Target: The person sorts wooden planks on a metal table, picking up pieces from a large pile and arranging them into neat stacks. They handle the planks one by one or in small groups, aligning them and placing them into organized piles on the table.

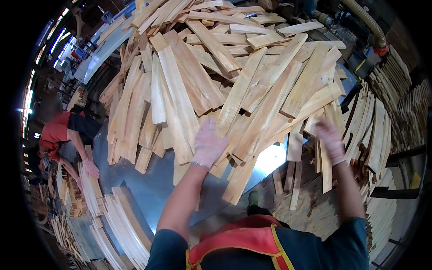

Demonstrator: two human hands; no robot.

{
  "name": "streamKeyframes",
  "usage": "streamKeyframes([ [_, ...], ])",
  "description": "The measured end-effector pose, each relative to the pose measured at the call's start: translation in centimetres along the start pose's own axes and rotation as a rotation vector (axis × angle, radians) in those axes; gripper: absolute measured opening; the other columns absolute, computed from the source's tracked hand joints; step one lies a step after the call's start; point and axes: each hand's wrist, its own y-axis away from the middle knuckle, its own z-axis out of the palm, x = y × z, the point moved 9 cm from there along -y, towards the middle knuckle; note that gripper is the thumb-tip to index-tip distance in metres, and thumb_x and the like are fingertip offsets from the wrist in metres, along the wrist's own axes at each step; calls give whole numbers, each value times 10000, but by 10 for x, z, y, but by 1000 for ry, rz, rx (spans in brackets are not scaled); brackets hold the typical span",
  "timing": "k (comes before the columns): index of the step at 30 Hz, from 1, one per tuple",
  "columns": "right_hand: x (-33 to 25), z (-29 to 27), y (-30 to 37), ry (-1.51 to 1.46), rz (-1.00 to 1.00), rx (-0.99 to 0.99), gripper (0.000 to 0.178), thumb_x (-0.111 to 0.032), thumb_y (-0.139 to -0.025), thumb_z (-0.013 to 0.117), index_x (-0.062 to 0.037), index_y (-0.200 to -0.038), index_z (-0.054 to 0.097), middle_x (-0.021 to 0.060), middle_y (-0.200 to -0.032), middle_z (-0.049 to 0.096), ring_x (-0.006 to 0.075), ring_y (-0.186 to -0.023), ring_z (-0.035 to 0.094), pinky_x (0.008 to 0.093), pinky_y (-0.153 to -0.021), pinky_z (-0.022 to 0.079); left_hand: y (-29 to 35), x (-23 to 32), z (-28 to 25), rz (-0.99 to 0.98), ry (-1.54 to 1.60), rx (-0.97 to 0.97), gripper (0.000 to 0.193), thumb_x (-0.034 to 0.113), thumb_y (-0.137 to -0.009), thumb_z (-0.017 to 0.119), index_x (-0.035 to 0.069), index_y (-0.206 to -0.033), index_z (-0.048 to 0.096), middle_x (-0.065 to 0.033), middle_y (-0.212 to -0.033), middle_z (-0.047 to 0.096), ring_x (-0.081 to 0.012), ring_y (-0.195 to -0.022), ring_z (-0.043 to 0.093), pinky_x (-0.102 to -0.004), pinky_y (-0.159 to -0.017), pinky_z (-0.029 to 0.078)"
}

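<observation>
A large heap of pale wooden boards (180, 85) lies criss-crossed on a metal table (126, 180). My left hand (209, 144), in a light pinkish glove, rests over the near edge of the heap with its fingers stretched out across the boards. It is open, and no board is gripped in it. Off to the right, my right hand (330, 141), gloved the same way, is smeared by motion beside the heap's right edge. A narrow board (326, 168) hangs down just below it. Whether those fingers hold a board cannot be made out.
At the left, a co-worker in a red top (56, 130) bends with gloved hands near stacked boards (126, 220). More upright boards (371, 126) stand in rows on the right. A ribbed hose (371, 22) hangs at upper right, near dark machinery. Wood scraps lie on the floor (288, 220).
</observation>
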Motion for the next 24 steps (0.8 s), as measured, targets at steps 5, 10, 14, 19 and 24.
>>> streamKeyframes([
  [5, -25, 160, 37, -258, 186, -148, 786, -285, -912, 802, -25, -1552, 428, 133, -1187, 667, 196, -1101, 635, 313, -976, 519, -15, 22, 20, -125, 319, -410, 916, 387, -859, 763, -7, -1581, 359, -215, -1452, 562, -289, -1243, 623, -385, -1023, 521],
  [10, -5, 186, -1, 11, 128, 73, 907, -336, -870, 815, 10, -1571, 355, 225, -1289, 631, 318, -1137, 629, 386, -1033, 484, 118, -17, 18, -213, 1614, -709, 988, 357, -772, 884, 8, -1551, 388, -101, -1170, 662, -182, -990, 670, -330, -825, 576],
  [14, -20, 211, -3, 102, 141, 149, 878, -264, -883, 776, 15, -1583, 327, 244, -1358, 588, 351, -1148, 631, 408, -1043, 483, 242, -48, -5, -139, 1733, -625, 932, 407, -800, 876, 17, -1515, 422, -112, -1229, 640, -203, -1001, 676, -355, -854, 578],
  [19, -54, 285, 56, -267, 241, 74, 815, -183, -903, 728, -20, -1586, 314, 185, -1357, 574, 258, -1117, 605, 353, -938, 515, 319, -107, -35, -380, 1825, -489, 899, 471, -863, 809, 15, -1530, 415, -126, -1328, 631, -249, -1175, 650, -397, -1021, 529],
  [24, -77, 441, 208, -261, 49, -428, 726, -354, -951, 749, 21, -1496, 451, 117, -1238, 624, 203, -1095, 588, 358, -981, 473, 360, -205, -46, -636, 874, -169, 1026, 509, -835, 779, 86, -1633, 293, -204, -1488, 522, -379, -1279, 614, -447, -1096, 487],
])
